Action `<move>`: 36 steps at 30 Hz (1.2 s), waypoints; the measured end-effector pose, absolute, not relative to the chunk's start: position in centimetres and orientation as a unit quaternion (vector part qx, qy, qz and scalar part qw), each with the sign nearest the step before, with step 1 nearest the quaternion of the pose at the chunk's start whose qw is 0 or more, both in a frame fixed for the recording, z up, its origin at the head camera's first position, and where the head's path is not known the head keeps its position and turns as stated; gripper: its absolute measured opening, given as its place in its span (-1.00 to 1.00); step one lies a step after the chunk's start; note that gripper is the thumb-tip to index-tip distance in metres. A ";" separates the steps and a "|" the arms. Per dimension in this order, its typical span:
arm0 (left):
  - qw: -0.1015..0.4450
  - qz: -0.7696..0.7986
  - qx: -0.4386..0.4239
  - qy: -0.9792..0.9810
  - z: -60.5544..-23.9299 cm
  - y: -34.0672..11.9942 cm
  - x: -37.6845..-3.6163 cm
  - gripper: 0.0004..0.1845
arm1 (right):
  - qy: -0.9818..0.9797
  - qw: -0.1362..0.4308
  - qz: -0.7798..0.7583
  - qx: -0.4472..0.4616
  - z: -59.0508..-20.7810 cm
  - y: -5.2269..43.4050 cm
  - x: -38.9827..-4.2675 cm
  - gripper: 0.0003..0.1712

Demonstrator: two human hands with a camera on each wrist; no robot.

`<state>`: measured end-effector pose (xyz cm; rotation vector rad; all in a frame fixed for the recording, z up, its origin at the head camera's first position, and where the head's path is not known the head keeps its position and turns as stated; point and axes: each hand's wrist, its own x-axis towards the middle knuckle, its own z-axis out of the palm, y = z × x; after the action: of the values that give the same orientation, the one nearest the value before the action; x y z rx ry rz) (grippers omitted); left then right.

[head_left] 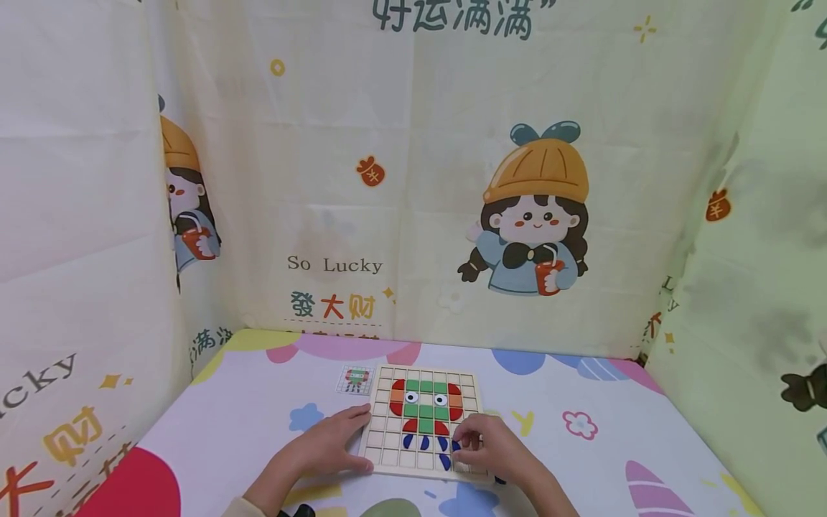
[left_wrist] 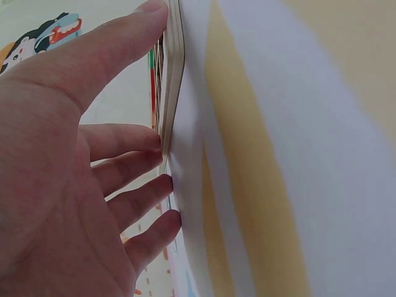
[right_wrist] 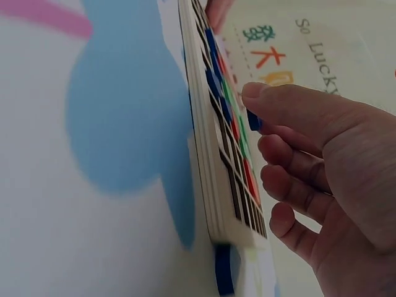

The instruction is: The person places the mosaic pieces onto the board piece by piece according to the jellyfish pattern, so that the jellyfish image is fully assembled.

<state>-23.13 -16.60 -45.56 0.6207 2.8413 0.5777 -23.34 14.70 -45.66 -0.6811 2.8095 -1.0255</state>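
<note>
A wooden grid board [head_left: 388,457] lies on the table, bearing a figure of red, green, orange and blue tiles with two eye tiles [head_left: 411,397]. My left hand [head_left: 326,444] rests along the board's left side, its fingers extended and the thumb at the near-left corner. Between thumb and index finger, my right hand [head_left: 496,449] pinches a blue tile [right_wrist: 253,119] just over the board's lower right part. Several blue half-round tiles, one of them lowest [head_left: 445,462], sit in the grid below the red and green ones.
A small picture card [head_left: 354,379] showing a similar figure lies beyond the board's far-left corner. Another blue piece [right_wrist: 225,270] lies by the near-right corner of the board. Printed cloth walls [head_left: 426,237] enclose the patterned table [head_left: 549,445] on three sides.
</note>
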 end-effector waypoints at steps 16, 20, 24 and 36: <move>0.089 0.193 0.207 0.955 -45.5 -16.6 -23.1 -0.02 | 0.912 0.052 -0.340 -0.225 -46.3 11.1 -23.0 -0.80; 0.088 0.193 0.208 0.955 -45.4 -16.6 -23.1 -0.03 | 0.908 0.053 -0.342 -0.235 -46.3 10.7 -22.9 -0.80; 0.088 0.192 0.207 0.955 -45.4 -16.6 -23.0 -0.03 | 0.909 0.052 -0.339 -0.237 -46.3 10.4 -22.9 -0.79; 0.087 0.192 0.211 0.955 -45.6 -16.7 -23.1 -0.04 | 0.912 0.051 -0.334 -0.231 -46.4 10.4 -22.9 -0.75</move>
<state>-23.10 -16.67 -45.56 0.6272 2.8432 0.5725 -22.89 10.38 -46.37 -0.7045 2.7771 -1.0151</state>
